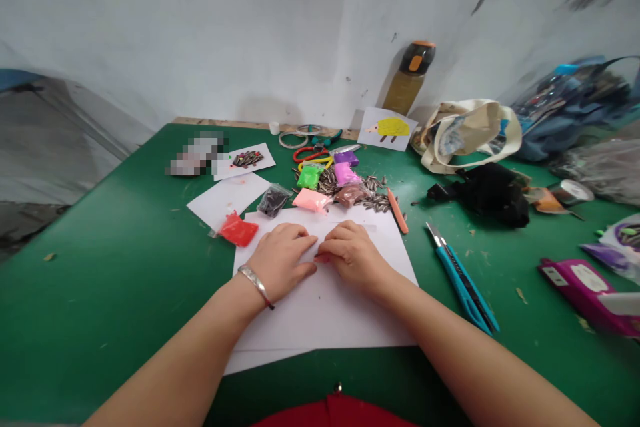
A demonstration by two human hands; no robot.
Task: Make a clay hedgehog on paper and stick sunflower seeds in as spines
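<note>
Red fabric (335,413), bottom edge, nearer you than the large white paper sheet (345,307): no part in the work.

Item 1. Large white paper sheet, flat on the green table (100,267), lying on a 2nd sheet that shows at its near-left corner. Both your hands rest on its far half.

Item 2. Small reddish bit (320,257), on the sheet's far half, where your fingertips meet. Too small to tell what it is.

Item 3. Your left hand (283,260), silver bangle (256,283) at the wrist: palm down, fingers half curled, gripping nothing, pressing the sheet just left of the bit.

Item 4. Your right hand (353,253): fingers curled, tips on the bit. Whether it is pinched or merely pressed, I cannot tell.

Item 5. Red clay packet (239,229), just beside the sheet's far-left corner; blue utility knife (463,273), right of the sheet and apart from it.

Handling note, as judgement: let the left hand's weight pin the sheet so it cannot slide. Work the bit with fingertips only, in small presses, and hold your right forearm clear of the knife.
</note>
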